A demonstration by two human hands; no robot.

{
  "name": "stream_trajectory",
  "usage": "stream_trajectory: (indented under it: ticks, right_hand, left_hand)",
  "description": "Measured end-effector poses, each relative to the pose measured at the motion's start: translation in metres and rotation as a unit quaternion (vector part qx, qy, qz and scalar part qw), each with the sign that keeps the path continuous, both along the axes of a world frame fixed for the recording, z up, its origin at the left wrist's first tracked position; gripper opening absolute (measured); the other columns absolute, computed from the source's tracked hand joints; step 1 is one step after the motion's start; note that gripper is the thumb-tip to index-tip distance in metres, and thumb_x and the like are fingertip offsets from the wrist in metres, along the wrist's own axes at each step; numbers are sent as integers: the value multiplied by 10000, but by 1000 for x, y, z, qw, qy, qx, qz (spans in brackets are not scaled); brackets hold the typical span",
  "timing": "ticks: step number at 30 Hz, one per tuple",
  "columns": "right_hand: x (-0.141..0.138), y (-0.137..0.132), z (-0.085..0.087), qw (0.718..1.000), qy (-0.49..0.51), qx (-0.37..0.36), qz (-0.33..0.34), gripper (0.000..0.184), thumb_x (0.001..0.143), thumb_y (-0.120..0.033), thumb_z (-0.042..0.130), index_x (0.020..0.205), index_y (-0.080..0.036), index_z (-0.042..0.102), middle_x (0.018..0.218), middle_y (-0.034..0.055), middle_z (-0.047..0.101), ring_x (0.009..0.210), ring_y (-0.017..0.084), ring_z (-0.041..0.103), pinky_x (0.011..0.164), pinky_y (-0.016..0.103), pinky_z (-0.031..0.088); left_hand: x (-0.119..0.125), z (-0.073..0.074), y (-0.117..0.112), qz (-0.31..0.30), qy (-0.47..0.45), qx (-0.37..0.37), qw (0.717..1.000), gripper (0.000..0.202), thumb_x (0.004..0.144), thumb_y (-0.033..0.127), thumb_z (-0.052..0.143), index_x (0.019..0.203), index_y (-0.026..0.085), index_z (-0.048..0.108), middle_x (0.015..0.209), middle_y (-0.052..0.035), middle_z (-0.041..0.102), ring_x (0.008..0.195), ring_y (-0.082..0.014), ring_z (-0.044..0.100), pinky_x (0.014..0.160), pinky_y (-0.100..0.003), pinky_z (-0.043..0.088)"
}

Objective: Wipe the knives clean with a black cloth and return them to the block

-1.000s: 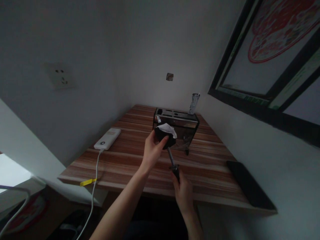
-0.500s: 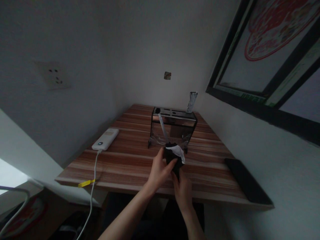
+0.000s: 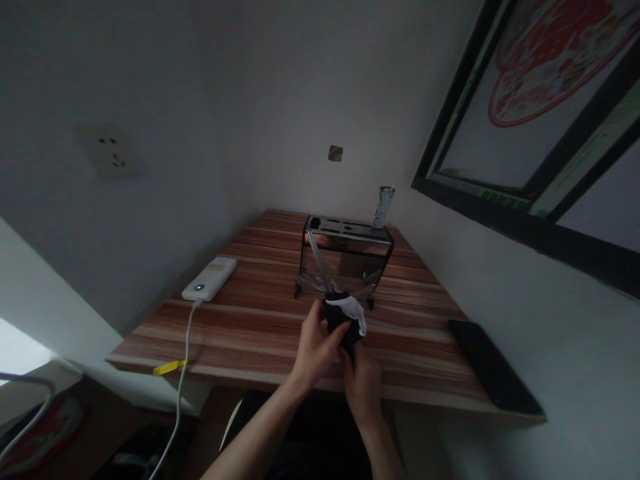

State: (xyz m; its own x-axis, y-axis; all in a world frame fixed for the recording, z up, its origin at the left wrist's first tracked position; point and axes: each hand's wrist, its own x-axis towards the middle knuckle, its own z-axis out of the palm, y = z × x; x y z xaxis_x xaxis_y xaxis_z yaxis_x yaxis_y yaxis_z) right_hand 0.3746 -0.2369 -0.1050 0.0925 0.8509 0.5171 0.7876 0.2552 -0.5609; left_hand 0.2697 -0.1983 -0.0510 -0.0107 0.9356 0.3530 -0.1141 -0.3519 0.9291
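You have both hands at work together just over the near part of the table (image 3: 270, 320). Your left hand (image 3: 315, 341) grasps a dark bundle (image 3: 336, 320), with your thumb across its near face and a white sheet (image 3: 353, 309) showing along its top. Your right hand (image 3: 363, 381) sits just below and to the right, fingers closed on what looks like the lower end of a metal rod (image 3: 320, 261); the bundle and your own fingers hide most of that end. The rod leans up and away from your hands, its tip in front of the rack (image 3: 345, 228) in this view. As for progress, the rod is in hand and the bundle is set against its lower part, so that much is done. The long upper stretch stands out bare beyond your left hand, and seems to be the part left uncovered. You cannot tell from here whether the bundle wraps fully around the rod or only presses on it, nor whether any stretch is finished. Beyond your hands, a silvery wrapped piece (image 3: 383, 207) stands upright at the rack's right end; a white power bank (image 3: 210, 279) lies well to their left.
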Motion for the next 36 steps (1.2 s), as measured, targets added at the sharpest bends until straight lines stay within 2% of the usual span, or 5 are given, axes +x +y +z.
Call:
stream_trajectory:
  ticks: [5, 12, 16, 21, 36]
  right_hand:
    - [-2, 2, 1, 1000, 21, 6, 13, 428, 936, -413, 327, 1069, -130, 619, 764, 117, 715, 662, 224, 695, 546, 241, 463]
    - [-1, 2, 0, 999, 14, 7, 28, 415, 938, -412, 337, 1020, -138, 638, 797, 114, 717, 653, 215, 690, 578, 254, 490]
    - [-1, 2, -2, 999, 9, 11, 31, 409, 941, -408, 334, 1039, -154, 639, 838, 111, 722, 696, 212, 696, 631, 261, 508]
    - [-2, 2, -2, 1000, -8, 20, 21, 411, 939, -409, 334, 1030, -162, 650, 804, 109, 724, 681, 216, 697, 597, 253, 501]
    - [-2, 0, -1, 999, -10, -5, 51, 417, 947, -436, 322, 1004, -165, 635, 826, 100, 714, 746, 223, 696, 629, 257, 493]
  left_hand:
    - [-5, 4, 9, 18, -1, 12, 1000, 281, 708, 254, 677, 955, 185, 564, 947, -45, 646, 904, -189, 601, 831, -290, 452]
    - [-16, 26, 23, 1, -62, 23, 998, 307, 689, 241, 695, 957, 177, 559, 937, -39, 651, 908, -174, 609, 832, -277, 458]
    - [-22, 39, 30, 15, -84, 31, 996, 316, 675, 253, 708, 944, 165, 566, 945, -47, 650, 921, -180, 609, 866, -305, 453]
    - [-31, 53, 40, 43, -80, 34, 995, 362, 656, 298, 715, 963, 158, 585, 984, -67, 664, 959, -209, 613, 894, -344, 450]
    - [-62, 89, 74, 117, -105, 88, 984, 362, 662, 325, 709, 960, 136, 631, 960, -73, 688, 916, -198, 630, 817, -283, 466]
